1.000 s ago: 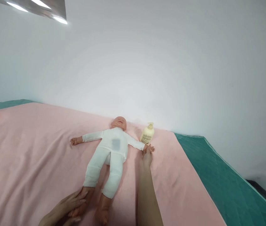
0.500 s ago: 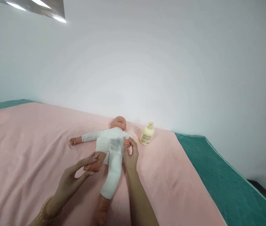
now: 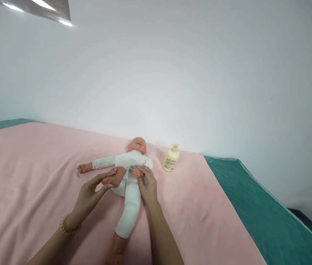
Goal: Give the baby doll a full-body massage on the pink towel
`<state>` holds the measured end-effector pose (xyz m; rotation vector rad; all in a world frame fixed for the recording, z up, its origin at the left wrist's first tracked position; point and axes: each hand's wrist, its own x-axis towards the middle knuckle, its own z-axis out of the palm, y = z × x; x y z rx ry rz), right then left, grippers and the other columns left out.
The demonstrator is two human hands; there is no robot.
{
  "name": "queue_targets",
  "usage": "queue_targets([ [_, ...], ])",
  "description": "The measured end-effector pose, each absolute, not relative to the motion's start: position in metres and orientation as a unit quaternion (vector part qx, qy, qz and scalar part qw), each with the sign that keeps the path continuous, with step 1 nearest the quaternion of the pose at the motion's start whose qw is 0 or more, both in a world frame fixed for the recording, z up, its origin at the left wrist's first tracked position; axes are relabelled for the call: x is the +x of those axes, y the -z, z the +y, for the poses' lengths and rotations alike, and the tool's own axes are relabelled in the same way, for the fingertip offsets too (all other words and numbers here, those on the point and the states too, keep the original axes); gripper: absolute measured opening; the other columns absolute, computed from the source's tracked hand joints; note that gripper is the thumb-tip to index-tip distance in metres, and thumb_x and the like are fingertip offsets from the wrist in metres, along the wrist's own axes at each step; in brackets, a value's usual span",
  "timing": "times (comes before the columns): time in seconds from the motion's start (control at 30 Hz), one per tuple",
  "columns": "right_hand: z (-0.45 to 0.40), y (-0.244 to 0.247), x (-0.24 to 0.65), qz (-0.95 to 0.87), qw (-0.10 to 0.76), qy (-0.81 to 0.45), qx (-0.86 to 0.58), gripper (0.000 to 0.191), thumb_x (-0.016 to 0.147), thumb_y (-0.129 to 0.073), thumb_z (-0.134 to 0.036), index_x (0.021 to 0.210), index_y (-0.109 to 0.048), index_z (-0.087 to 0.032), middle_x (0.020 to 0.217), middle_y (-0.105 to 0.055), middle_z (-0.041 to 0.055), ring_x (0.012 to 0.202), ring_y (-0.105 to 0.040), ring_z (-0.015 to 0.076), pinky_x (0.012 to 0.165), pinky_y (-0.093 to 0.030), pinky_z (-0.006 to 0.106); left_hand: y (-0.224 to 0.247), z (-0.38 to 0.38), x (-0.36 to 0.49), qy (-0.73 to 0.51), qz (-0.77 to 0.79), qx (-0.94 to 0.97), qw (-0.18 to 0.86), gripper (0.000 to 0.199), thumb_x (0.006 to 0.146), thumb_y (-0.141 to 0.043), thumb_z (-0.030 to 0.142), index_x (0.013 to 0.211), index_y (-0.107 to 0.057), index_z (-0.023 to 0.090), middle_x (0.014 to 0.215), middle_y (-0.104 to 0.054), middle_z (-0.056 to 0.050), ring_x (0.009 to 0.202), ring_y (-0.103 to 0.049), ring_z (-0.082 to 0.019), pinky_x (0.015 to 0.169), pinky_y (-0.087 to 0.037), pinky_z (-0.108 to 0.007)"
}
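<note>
A baby doll [image 3: 133, 159] with a white cloth body lies on its back, its head toward the wall. My left hand [image 3: 91, 195], with a beaded bracelet at the wrist, grips the doll's foot [image 3: 113, 179] between thumb and fingers; that leg is bent up over the belly. My right hand [image 3: 148, 186] pinches the doll's hand [image 3: 137, 172] and holds it over the middle of the body, close to the raised foot. The doll's other leg [image 3: 130, 209] stretches toward me, and its other arm [image 3: 103, 162] lies out to the left.
A pale yellow pump bottle [image 3: 170, 159] stands upright right of the doll. Pink cloth [image 3: 200, 206] lies under everything, over a green cover [image 3: 244, 198] that shows at both sides. A white wall [image 3: 156, 73] rises behind.
The doll's hand has moved left and inward over its body with my right hand. The foot in my left hand has come up and slightly right, toward that hand.
</note>
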<state>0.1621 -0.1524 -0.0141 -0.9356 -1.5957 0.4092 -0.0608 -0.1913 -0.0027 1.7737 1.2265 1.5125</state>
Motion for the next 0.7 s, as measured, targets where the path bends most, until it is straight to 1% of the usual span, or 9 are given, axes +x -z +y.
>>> queue_targets([
  [0.1, -0.153, 0.007, 0.167, -0.578, 0.657, -0.225, -0.429, 0.032, 0.081, -0.063, -0.024, 0.112, -0.064, -0.02, 0.116, -0.066, 0.0087, 0.113, -0.06, 0.0219, 0.102, -0.046, 0.041, 0.009, -0.213, -0.065, -0.526, 0.474, 0.672, 0.215, 0.042, 0.082, -0.065, 0.047, 0.116, -0.066, 0.022, 0.124, -0.066, -0.006, 0.117, -0.06, -0.028, 0.098, -0.051, -0.037],
  [0.2, -0.149, 0.001, 0.179, -0.451, 0.73, -0.274, -0.435, 0.04, 0.079, -0.067, -0.031, 0.116, -0.06, -0.017, 0.122, -0.064, 0.0115, 0.114, -0.06, 0.0225, 0.099, -0.048, 0.039, 0.02, -0.239, -0.071, -0.511, 0.467, 0.695, 0.19, 0.039, 0.08, -0.067, 0.044, 0.115, -0.067, 0.026, 0.121, -0.067, -0.004, 0.113, -0.063, -0.027, 0.095, -0.054, -0.035],
  [0.3, -0.14, 0.006, 0.2, -0.324, 0.773, -0.302, -0.454, 0.049, 0.075, -0.07, -0.034, 0.119, -0.059, -0.016, 0.128, -0.061, 0.0125, 0.116, -0.059, 0.0226, 0.098, -0.048, 0.037, 0.034, -0.263, -0.08, -0.501, 0.435, 0.727, 0.177, 0.038, 0.079, -0.069, 0.039, 0.116, -0.066, 0.032, 0.121, -0.068, -0.001, 0.115, -0.062, -0.026, 0.094, -0.054, -0.031],
  [0.4, -0.13, 0.02, 0.223, -0.225, 0.775, -0.323, -0.494, 0.054, 0.072, -0.072, -0.039, 0.118, -0.06, -0.015, 0.12, -0.066, 0.0122, 0.107, -0.064, 0.0228, 0.09, -0.053, 0.035, 0.048, -0.282, -0.091, -0.48, 0.438, 0.738, 0.181, 0.04, 0.08, -0.068, 0.036, 0.119, -0.065, 0.036, 0.125, -0.066, 0.001, 0.118, -0.06, -0.025, 0.094, -0.054, -0.029],
  [0.47, -0.124, 0.031, 0.234, -0.199, 0.77, -0.336, -0.504, 0.055, 0.071, -0.071, -0.041, 0.117, -0.06, -0.014, 0.113, -0.068, 0.0119, 0.101, -0.067, 0.0232, 0.082, -0.057, 0.035, 0.056, -0.293, -0.097, -0.474, 0.46, 0.725, 0.194, 0.038, 0.08, -0.066, 0.038, 0.118, -0.066, 0.038, 0.126, -0.065, 0.001, 0.117, -0.06, -0.027, 0.094, -0.055, -0.031],
  [0.53, -0.119, 0.041, 0.24, -0.186, 0.77, -0.345, -0.503, 0.053, 0.072, -0.069, -0.043, 0.116, -0.06, -0.014, 0.111, -0.069, 0.011, 0.098, -0.069, 0.0227, 0.078, -0.058, 0.034, 0.062, -0.301, -0.1, -0.471, 0.475, 0.715, 0.205, 0.035, 0.078, -0.065, 0.043, 0.113, -0.069, 0.042, 0.123, -0.067, 0.003, 0.114, -0.062, -0.029, 0.09, -0.058, -0.034],
  [0.63, -0.114, 0.05, 0.243, -0.163, 0.775, -0.36, -0.493, 0.048, 0.074, -0.066, -0.044, 0.113, -0.06, -0.016, 0.112, -0.069, 0.0099, 0.099, -0.069, 0.0208, 0.079, -0.059, 0.033, 0.066, -0.31, -0.102, -0.463, 0.485, 0.712, 0.208, 0.032, 0.076, -0.064, 0.048, 0.107, -0.071, 0.046, 0.116, -0.07, 0.004, 0.109, -0.064, -0.032, 0.081, -0.063, -0.036],
  [0.7, -0.112, 0.052, 0.242, -0.15, 0.779, -0.366, -0.486, 0.046, 0.076, -0.064, -0.044, 0.112, -0.06, -0.016, 0.115, -0.068, 0.0099, 0.101, -0.068, 0.0196, 0.083, -0.058, 0.033, 0.067, -0.312, -0.103, -0.457, 0.486, 0.715, 0.209, 0.032, 0.075, -0.064, 0.05, 0.107, -0.071, 0.047, 0.114, -0.07, 0.005, 0.108, -0.064, -0.033, 0.08, -0.063, -0.037],
])
